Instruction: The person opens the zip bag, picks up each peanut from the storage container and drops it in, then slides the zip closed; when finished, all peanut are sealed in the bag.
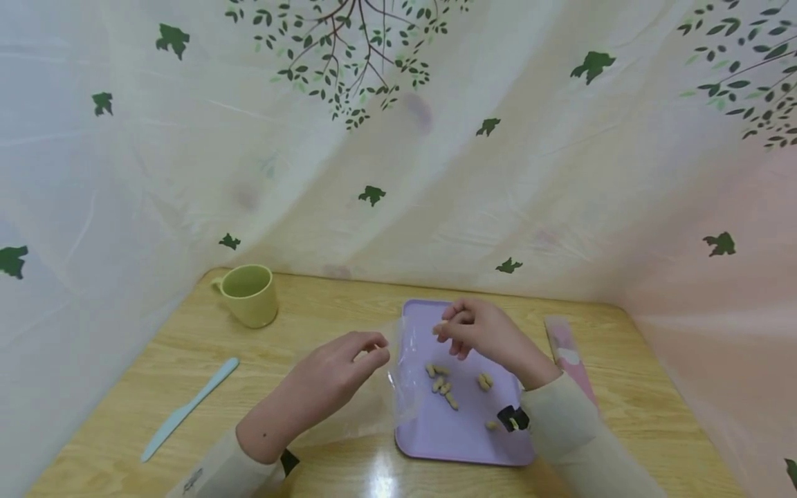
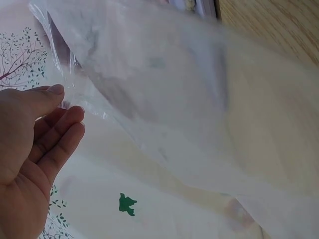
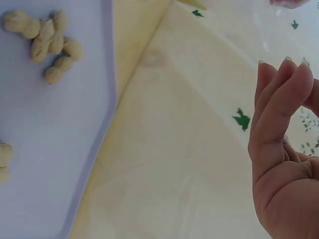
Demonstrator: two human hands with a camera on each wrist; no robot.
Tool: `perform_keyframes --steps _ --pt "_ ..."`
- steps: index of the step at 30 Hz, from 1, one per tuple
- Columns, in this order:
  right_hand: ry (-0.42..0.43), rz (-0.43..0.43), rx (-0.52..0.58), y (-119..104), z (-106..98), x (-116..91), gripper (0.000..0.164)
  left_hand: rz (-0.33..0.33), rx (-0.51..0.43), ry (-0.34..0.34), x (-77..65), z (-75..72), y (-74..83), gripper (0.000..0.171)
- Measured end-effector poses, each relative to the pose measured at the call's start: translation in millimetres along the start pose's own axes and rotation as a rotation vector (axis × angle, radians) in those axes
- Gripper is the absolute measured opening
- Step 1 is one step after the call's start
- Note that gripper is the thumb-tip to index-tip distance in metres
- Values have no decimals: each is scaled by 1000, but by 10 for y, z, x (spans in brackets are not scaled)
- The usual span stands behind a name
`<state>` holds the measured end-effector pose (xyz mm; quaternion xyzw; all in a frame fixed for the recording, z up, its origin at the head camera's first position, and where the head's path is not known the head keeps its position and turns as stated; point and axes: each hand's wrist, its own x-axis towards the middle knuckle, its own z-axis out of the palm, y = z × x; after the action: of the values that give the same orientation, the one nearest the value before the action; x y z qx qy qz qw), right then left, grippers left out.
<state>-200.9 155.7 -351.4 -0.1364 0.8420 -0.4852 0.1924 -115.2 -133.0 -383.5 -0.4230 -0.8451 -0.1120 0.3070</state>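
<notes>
My left hand point(image 1: 336, 366) pinches the edge of a clear plastic bag point(image 2: 149, 89) between thumb and fingers. The bag hangs to the right of that hand and overlaps the left side of a purple tray point(image 1: 429, 443). Over the tray's far part, my right hand point(image 1: 495, 339) is raised with its fingertips together on what looks like a peanut point(image 1: 438, 329), mostly covered by the fingers. In the right wrist view the fingers hide it. Several peanuts point(image 1: 451, 400) lie on the tray, most in a cluster near its middle.
A yellow-green mug point(image 1: 250, 297) stands at the table's back left. Nearer on the left lies a light blue plastic knife point(image 1: 189, 409). A pink and white flat strip point(image 1: 569, 353) sits right of the tray, partly behind the right sleeve. A leaf-patterned curtain point(image 1: 436, 207) encloses the table.
</notes>
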Motion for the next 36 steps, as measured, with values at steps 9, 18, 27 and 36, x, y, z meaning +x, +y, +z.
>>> perform_keyframes --steps 9,18,27,36 --pt "-48 -152 2 -198 69 -329 30 10 21 24 4 -12 3 38" --pt "-77 -190 2 -223 276 -370 26 9 31 43 12 -22 19 35" --pt "-126 -168 -23 -246 455 -379 22 -3 26 35 29 -49 38 35" --pt "-143 -168 -44 -269 489 -427 21 32 36 91 37 -54 27 31"
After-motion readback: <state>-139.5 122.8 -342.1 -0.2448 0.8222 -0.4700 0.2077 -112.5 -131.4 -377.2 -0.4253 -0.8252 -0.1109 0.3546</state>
